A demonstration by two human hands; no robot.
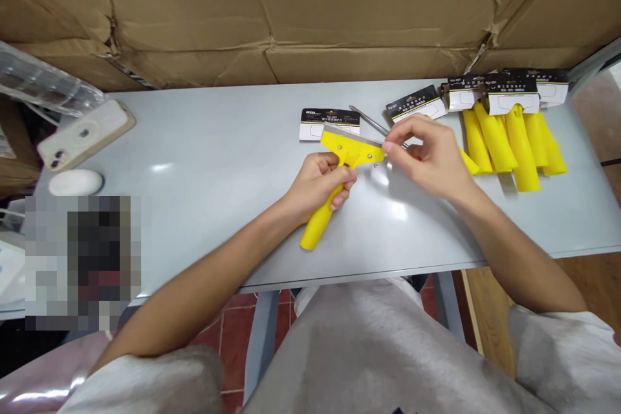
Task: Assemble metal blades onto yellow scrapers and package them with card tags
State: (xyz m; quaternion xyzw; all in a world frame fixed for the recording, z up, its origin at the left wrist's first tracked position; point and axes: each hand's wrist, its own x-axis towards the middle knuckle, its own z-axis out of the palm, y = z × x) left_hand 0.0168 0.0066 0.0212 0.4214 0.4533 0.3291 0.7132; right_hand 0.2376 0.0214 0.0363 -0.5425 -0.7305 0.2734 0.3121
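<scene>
A yellow scraper [317,223] is in my left hand [317,184], fingers and thumb wrapped round the handle just below the head. Its metal blade [356,136] runs along the top edge of the head, with two screws visible below it. My right hand [429,152] pinches the right end of the blade between thumb and forefinger. Behind that hand lies a screwdriver [371,121], its shaft pointing to the upper left and its handle mostly hidden. A small screw [376,165] rests on the table just below the scraper head.
A black-and-white card [310,126] lies behind the scraper. Several yellow scrapers [522,149] with header cards are piled at right, another card [418,103] beside them. A phone [82,136] and a white oval object [75,182] are at left. Cardboard [310,6] stands behind the table [194,207].
</scene>
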